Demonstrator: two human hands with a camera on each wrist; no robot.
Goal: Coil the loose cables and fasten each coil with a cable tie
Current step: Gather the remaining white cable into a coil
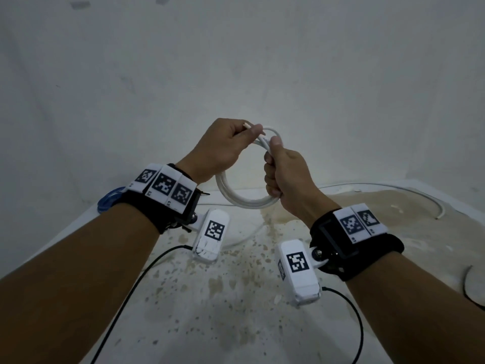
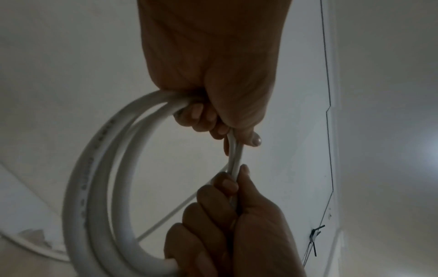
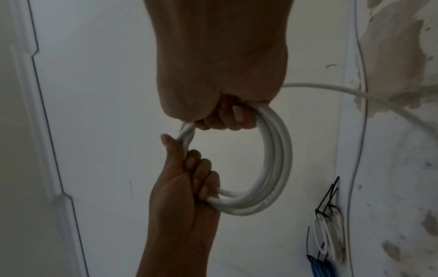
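Observation:
A white cable coil (image 1: 242, 199) of several loops hangs in the air between both hands, above the table. My left hand (image 1: 231, 145) grips the coil's upper left part, and a short cable end (image 1: 246, 125) sticks out above its thumb. My right hand (image 1: 278, 169) is curled round the coil's right side, its thumb pressing the strands. In the left wrist view the left hand (image 2: 213, 108) and the right hand (image 2: 225, 206) clamp the loops (image 2: 94, 168). The right wrist view shows the same grip, with the right hand (image 3: 225, 110), the left hand (image 3: 189, 178) and the coil (image 3: 277, 159).
A stained white table (image 1: 236, 298) lies below, against a white wall. A loose white cable (image 1: 393, 191) curves across its right side. A blue coil (image 1: 110, 199) sits at the left edge. A tied white coil (image 3: 329, 230) with black ties lies beside the blue coil (image 3: 320, 264).

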